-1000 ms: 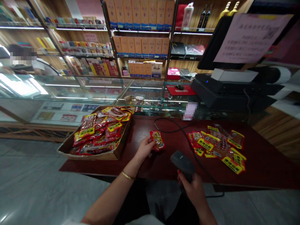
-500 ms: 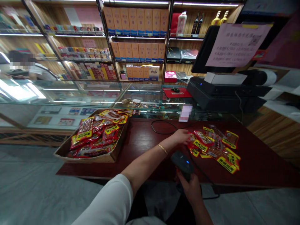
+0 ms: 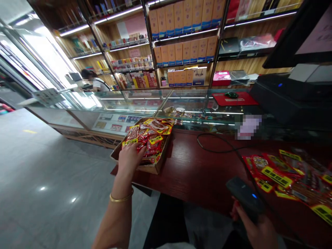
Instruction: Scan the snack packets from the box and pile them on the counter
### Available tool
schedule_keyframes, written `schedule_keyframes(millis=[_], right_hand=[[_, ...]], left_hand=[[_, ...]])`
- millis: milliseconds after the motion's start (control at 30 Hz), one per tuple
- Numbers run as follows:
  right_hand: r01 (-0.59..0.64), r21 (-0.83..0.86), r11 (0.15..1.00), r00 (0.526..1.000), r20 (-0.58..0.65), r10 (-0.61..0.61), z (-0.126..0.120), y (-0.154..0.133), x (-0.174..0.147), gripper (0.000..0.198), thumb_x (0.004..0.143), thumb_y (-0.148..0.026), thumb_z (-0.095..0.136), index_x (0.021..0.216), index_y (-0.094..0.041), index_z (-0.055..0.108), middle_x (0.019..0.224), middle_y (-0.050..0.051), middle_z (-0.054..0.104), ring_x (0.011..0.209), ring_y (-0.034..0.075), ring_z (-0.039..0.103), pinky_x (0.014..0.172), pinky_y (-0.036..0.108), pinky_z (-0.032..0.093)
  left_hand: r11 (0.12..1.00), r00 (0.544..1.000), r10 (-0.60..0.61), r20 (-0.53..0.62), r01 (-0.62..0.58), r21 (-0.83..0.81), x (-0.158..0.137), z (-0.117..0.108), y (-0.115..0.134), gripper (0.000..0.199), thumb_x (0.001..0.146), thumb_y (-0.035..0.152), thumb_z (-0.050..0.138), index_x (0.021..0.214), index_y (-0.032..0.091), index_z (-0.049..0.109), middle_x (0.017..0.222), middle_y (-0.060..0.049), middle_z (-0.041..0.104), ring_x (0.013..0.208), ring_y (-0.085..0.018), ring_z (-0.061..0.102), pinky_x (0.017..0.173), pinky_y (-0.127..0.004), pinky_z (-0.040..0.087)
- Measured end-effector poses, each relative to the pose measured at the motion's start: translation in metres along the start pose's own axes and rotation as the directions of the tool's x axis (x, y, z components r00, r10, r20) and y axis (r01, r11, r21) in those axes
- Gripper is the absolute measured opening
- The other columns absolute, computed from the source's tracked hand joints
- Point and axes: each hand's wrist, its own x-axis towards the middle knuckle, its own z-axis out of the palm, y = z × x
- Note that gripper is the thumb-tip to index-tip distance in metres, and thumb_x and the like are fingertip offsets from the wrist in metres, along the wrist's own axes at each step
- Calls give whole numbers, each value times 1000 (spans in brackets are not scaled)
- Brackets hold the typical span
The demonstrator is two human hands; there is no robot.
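Note:
My left hand [image 3: 129, 157], with a gold bangle on the wrist, reaches over the near left side of an open cardboard box [image 3: 155, 168]. Its thumb and fingers are apart, at the red and yellow snack packets [image 3: 151, 140] heaped inside. Whether the fingertips touch a packet is hard to make out. Low on the right, my right hand [image 3: 255, 224] grips the handle of a dark barcode scanner [image 3: 245, 195] with a lit blue light. Beside the scanner, a pile of similar packets [image 3: 282, 176] lies on the dark red table [image 3: 186, 162].
A black cable [image 3: 215, 149] loops across the table. Behind stands a glass display counter [image 3: 145, 103] bearing a red mat [image 3: 234, 99] with a mouse. A dark monitor [image 3: 285, 41] rises at the right. A person [image 3: 97, 83] is behind the counter at the far left.
My left hand has moved left from the loose packet pile to the box. My right hand still holds the scanner. The view has turned left.

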Motion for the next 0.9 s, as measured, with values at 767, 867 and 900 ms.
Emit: schedule_keyframes(millis=[767, 867, 900], right_hand=[[-4, -39, 999, 999, -53, 2, 11, -31, -7, 49, 75, -71, 72, 66, -23, 78, 62, 8, 78, 57, 27, 76, 57, 30, 62], [-11, -63, 998, 999, -39, 9, 10, -28, -5, 53, 72, -74, 72, 64, -23, 77, 61, 8, 78, 56, 27, 76, 56, 31, 62], [-18, -60, 998, 999, -43, 16, 11, -28, -4, 54, 71, -76, 72, 64, -22, 77, 61, 8, 78, 56, 27, 76, 56, 32, 62]], left_hand=[[741, 941, -335, -51, 229, -631, -15, -14, 5, 23, 91, 38, 43, 79, 22, 54, 77, -2, 66, 67, -18, 56, 62, -27, 43], [498, 965, -263, -14, 123, -859, -38, -20, 32, 23, 93, 42, 46, 80, 23, 47, 90, -3, 73, 59, -14, 51, 57, -25, 43], [411, 981, -192, 16, 95, -907, -46, -17, 44, 24, 93, 44, 48, 81, 23, 44, 98, -5, 74, 61, -14, 54, 59, -25, 45]])
